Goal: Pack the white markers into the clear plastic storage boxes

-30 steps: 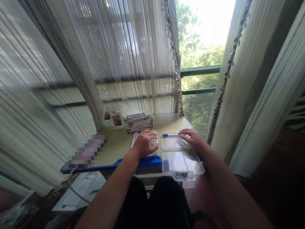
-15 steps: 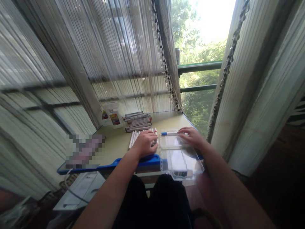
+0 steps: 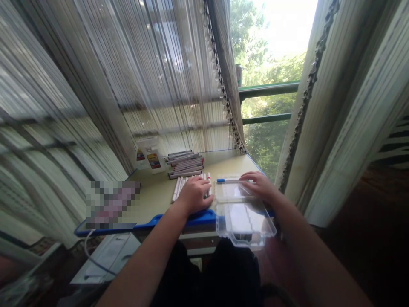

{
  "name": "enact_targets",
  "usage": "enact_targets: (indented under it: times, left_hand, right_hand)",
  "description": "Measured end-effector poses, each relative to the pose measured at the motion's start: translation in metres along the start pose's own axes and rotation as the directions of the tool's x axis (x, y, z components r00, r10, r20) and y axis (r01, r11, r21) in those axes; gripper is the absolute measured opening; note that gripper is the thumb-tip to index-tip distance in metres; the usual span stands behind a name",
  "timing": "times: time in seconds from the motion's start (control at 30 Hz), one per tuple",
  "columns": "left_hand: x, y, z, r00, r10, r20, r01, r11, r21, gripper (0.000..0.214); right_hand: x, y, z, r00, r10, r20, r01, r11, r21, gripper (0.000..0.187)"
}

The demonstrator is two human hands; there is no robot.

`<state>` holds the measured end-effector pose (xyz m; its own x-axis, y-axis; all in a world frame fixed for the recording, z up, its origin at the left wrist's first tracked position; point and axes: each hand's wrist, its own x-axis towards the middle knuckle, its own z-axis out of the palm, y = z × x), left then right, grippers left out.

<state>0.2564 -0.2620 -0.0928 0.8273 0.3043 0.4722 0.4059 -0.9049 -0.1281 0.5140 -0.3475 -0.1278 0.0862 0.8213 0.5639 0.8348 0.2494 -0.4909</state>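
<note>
Head view: shows left hand (image 3: pixel 194 194) curled over white markers (image 3: pixel 176 190), right hand (image 3: pixel 259 185) at blue-capped marker (image 3: pixel 229 181) in clear case (image 3: pixel 225 213); cannot tell either grip.

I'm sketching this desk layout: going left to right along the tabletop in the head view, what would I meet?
Pixelated pinkish item → labelled pack → left hand → blue marker cap → right hand

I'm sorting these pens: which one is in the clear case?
The blue-capped pen by the right hand; the other pens lie left of the case.
</note>
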Motion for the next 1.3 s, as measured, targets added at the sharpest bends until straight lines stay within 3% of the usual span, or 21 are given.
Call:
enact_targets:
  times: [0.17,0.4,0.83,0.93,1.1,1.3]
  left_hand:
    - [0.003,0.003,0.000,0.997,-0.030,0.065,0.027,0.998,0.053,0.026]
    - [0.002,0.000,0.008,0.992,-0.125,0.025,0.123,0.990,0.070,0.033]
    - [0.007,0.008,0.014,0.974,-0.221,0.055,0.217,0.973,0.073,0.023]
    - [0.010,0.007,0.015,0.963,-0.268,-0.006,0.268,0.962,0.058,0.019]
    - [0.012,0.005,0.013,0.922,-0.334,-0.198,0.345,0.938,0.024,0.018]
    - [0.007,0.004,0.012,0.897,-0.180,-0.403,0.129,0.980,-0.152,0.022]
  right_hand:
    - [0.000,0.001,0.000,1.000,-0.010,-0.006,0.010,1.000,0.002,0.021]
    - [-0.001,0.002,0.000,1.000,-0.007,-0.007,0.007,1.000,-0.003,0.020]
    - [-0.001,0.003,0.003,1.000,-0.005,0.014,0.005,1.000,-0.001,0.023]
    - [-0.001,0.003,0.003,1.000,-0.004,0.009,0.004,1.000,-0.001,0.023]
    - [-0.002,0.001,0.002,1.000,0.001,-0.023,0.000,1.000,0.025,0.021]
    - [-0.002,-0.004,0.001,0.991,0.035,-0.126,-0.025,0.996,0.086,0.024]
